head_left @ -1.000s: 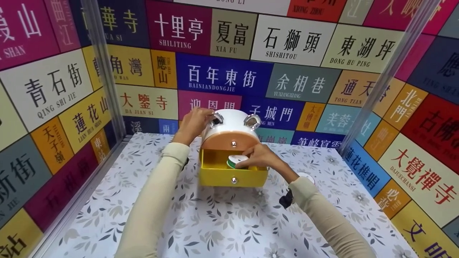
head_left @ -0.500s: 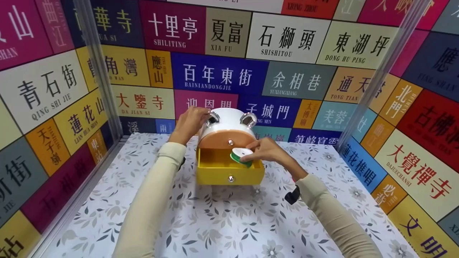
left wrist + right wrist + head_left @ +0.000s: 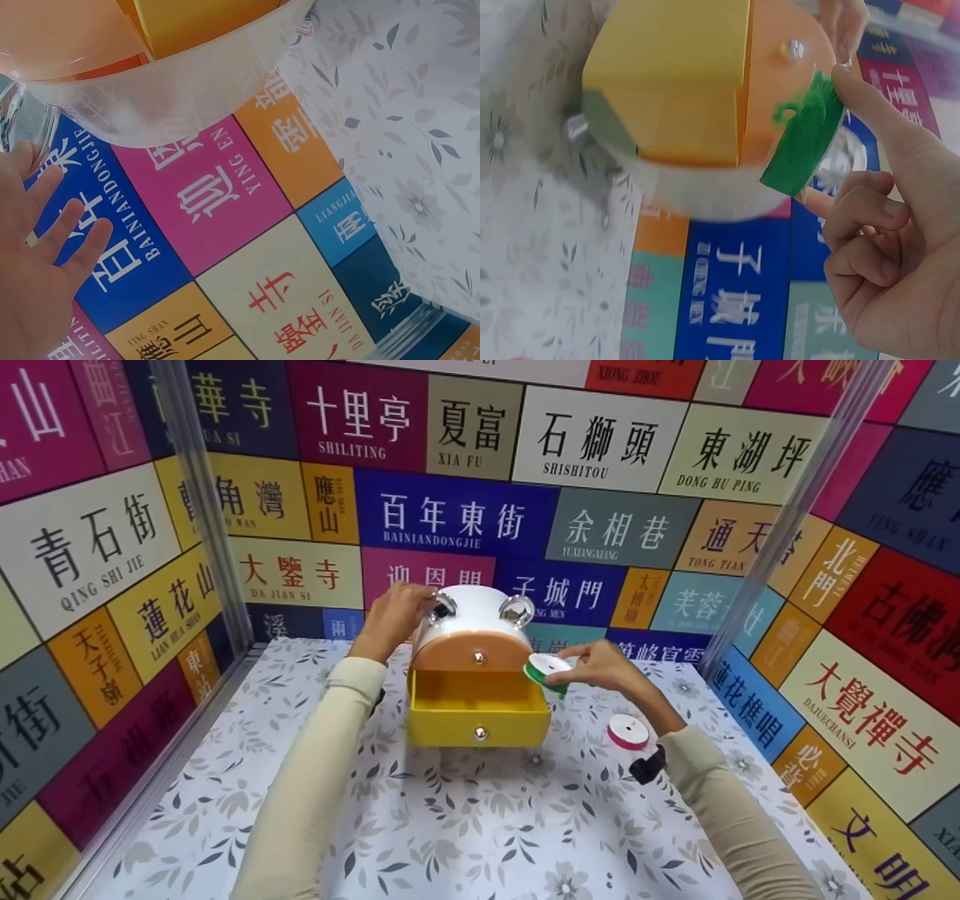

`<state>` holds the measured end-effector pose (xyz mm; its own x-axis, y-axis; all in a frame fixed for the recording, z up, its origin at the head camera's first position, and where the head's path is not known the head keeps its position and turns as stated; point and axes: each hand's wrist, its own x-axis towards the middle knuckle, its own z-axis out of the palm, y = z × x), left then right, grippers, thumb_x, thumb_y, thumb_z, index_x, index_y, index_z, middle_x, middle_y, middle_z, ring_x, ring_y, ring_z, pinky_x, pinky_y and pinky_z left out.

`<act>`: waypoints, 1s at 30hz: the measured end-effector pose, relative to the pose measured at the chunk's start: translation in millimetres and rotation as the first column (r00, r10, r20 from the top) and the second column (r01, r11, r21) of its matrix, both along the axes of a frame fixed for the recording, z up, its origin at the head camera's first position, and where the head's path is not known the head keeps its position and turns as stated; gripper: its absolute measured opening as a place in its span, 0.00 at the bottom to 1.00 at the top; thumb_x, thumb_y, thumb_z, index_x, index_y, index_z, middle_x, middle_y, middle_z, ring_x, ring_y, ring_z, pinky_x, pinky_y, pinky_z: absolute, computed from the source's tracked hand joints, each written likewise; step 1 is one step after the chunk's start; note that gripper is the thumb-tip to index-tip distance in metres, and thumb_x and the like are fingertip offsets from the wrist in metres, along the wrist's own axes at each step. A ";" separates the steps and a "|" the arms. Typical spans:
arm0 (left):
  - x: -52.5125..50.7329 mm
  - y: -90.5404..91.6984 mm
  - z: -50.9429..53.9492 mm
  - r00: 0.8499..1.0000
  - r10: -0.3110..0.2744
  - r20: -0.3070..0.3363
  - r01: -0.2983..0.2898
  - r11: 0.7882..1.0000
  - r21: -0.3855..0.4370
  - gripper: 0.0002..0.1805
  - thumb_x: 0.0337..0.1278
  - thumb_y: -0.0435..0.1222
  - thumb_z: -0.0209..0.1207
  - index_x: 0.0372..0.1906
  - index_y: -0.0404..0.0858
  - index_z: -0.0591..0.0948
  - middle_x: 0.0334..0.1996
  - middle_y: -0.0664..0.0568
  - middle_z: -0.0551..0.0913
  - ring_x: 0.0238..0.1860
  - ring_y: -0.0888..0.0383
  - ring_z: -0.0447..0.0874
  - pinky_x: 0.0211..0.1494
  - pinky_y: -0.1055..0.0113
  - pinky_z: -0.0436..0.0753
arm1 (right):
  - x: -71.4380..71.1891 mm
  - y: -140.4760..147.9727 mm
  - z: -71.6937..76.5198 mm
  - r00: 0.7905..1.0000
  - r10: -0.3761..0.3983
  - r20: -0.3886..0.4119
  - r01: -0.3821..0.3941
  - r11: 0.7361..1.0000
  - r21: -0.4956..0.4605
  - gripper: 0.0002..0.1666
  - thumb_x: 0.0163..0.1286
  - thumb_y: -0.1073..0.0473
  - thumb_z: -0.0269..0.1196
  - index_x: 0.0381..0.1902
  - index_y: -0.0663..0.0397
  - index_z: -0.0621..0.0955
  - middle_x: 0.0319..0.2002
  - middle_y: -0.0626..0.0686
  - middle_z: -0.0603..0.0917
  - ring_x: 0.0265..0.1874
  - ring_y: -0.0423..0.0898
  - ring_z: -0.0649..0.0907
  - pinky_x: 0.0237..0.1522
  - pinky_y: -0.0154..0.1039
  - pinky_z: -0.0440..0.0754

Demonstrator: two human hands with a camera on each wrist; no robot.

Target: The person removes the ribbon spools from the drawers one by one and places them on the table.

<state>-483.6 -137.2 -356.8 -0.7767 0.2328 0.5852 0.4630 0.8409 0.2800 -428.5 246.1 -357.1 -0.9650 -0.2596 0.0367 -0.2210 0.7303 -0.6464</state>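
A small rounded drawer box [image 3: 466,613] with a white body and silver ears stands on the table. Its upper front is orange; its yellow lower drawer [image 3: 478,729] is pulled out, with nothing visible inside. My left hand [image 3: 392,619] pinches the box's left silver ear [image 3: 444,604], with its other fingers spread in the left wrist view. Just right of the drawer, my right hand [image 3: 606,666] pinches a spool of green ribbon [image 3: 548,667] between thumb and forefinger, above the table. The green ribbon [image 3: 804,142] faces the right wrist camera.
A spool of pink ribbon [image 3: 628,732] lies on the table below my right hand. The table [image 3: 465,825] has a white cloth with a leaf print. Panels with coloured signs [image 3: 450,510] enclose the back and both sides, with clear corner strips [image 3: 795,517].
My right hand has lifted the green ribbon spool out of the yellow drawer and carried it right. The pink spool, hidden half a second ago, now shows. My left hand stays at the ear.
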 end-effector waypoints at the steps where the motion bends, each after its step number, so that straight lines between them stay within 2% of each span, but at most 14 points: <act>1: 0.1 -1.5 0.0 1.000 0.002 0.005 -0.002 1.000 0.002 0.10 0.75 0.41 0.61 0.53 0.46 0.89 0.52 0.50 0.89 0.56 0.47 0.82 0.60 0.51 0.83 | -1.3 4.2 -1.1 1.000 -0.008 0.009 0.008 1.000 -0.007 0.50 0.40 0.30 0.83 0.59 0.49 0.87 0.16 0.42 0.61 0.15 0.40 0.61 0.19 0.33 0.58; 5: 0.2 -6.5 -0.3 1.000 0.013 0.014 -0.013 1.000 0.007 0.11 0.75 0.42 0.61 0.54 0.48 0.89 0.53 0.50 0.89 0.56 0.48 0.81 0.61 0.53 0.82 | -9.9 19.5 -12.5 0.998 -0.049 0.033 0.050 0.999 -0.014 0.52 0.41 0.31 0.83 0.61 0.51 0.85 0.14 0.42 0.59 0.13 0.40 0.57 0.17 0.33 0.57; 8: 0.2 -8.9 -1.8 1.000 0.020 -0.004 -0.020 1.000 0.002 0.11 0.75 0.42 0.61 0.54 0.47 0.89 0.52 0.51 0.89 0.56 0.48 0.82 0.60 0.52 0.83 | -18.8 28.2 -26.1 0.995 -0.092 0.042 0.092 0.996 0.011 0.52 0.43 0.32 0.84 0.62 0.54 0.84 0.14 0.42 0.59 0.13 0.40 0.58 0.17 0.34 0.58; 11: 0.6 -9.7 -4.0 0.999 0.028 -0.016 -0.028 1.000 -0.002 0.11 0.75 0.41 0.61 0.54 0.47 0.88 0.52 0.51 0.89 0.56 0.48 0.82 0.60 0.52 0.83 | -27.3 35.8 -43.1 0.994 -0.111 0.023 0.109 0.993 0.050 0.52 0.45 0.34 0.84 0.62 0.57 0.83 0.15 0.42 0.62 0.16 0.39 0.61 0.20 0.34 0.62; 14: 0.9 -9.0 -5.7 0.999 0.038 -0.012 -0.038 0.999 -0.006 0.11 0.75 0.42 0.61 0.54 0.47 0.88 0.52 0.51 0.89 0.56 0.49 0.82 0.61 0.53 0.83 | -34.0 42.9 -62.3 0.992 -0.123 0.019 0.121 0.989 0.083 0.53 0.46 0.36 0.84 0.64 0.60 0.82 0.17 0.45 0.69 0.18 0.41 0.66 0.22 0.35 0.66; 17: 0.5 -7.0 -6.3 0.999 0.034 -0.007 -0.034 0.999 -0.009 0.11 0.75 0.42 0.61 0.54 0.47 0.88 0.52 0.51 0.89 0.55 0.48 0.82 0.60 0.53 0.83 | -38.6 50.8 -81.8 0.989 -0.148 0.021 0.145 0.982 0.117 0.55 0.46 0.36 0.84 0.65 0.61 0.81 0.26 0.52 0.81 0.23 0.43 0.73 0.24 0.35 0.72; 20: 0.1 -4.7 -5.8 1.000 0.027 0.000 -0.027 1.000 -0.007 0.11 0.76 0.42 0.60 0.54 0.47 0.88 0.52 0.51 0.89 0.55 0.48 0.82 0.60 0.54 0.83 | -41.6 58.8 -99.5 0.985 -0.171 0.016 0.166 0.971 0.170 0.56 0.48 0.34 0.82 0.67 0.62 0.79 0.41 0.60 0.88 0.31 0.47 0.81 0.31 0.39 0.82; 23: -0.3 -3.1 -4.2 1.000 0.023 0.006 -0.023 1.000 -0.001 0.11 0.76 0.42 0.60 0.54 0.47 0.88 0.52 0.51 0.89 0.54 0.49 0.81 0.59 0.55 0.83 | -44.8 65.5 -115.4 0.982 -0.186 0.012 0.179 0.959 0.220 0.56 0.49 0.33 0.81 0.67 0.62 0.79 0.52 0.65 0.87 0.39 0.52 0.86 0.42 0.47 0.87; 25: -0.6 -2.3 -2.9 1.000 0.020 0.005 -0.020 1.000 0.005 0.11 0.75 0.42 0.61 0.54 0.48 0.88 0.51 0.51 0.89 0.53 0.49 0.81 0.58 0.55 0.83 | -46.6 68.6 -124.7 0.980 -0.200 0.022 0.189 0.952 0.240 0.56 0.50 0.32 0.80 0.68 0.62 0.79 0.56 0.66 0.85 0.44 0.55 0.87 0.49 0.51 0.87; 30: 0.2 -1.5 -1.6 1.000 0.009 0.001 -0.009 1.000 0.005 0.10 0.75 0.41 0.62 0.53 0.48 0.89 0.50 0.52 0.90 0.52 0.49 0.81 0.58 0.55 0.83 | -46.7 72.9 -141.9 0.975 -0.218 0.030 0.204 0.945 0.255 0.55 0.51 0.34 0.80 0.67 0.64 0.79 0.63 0.67 0.81 0.52 0.59 0.85 0.54 0.55 0.84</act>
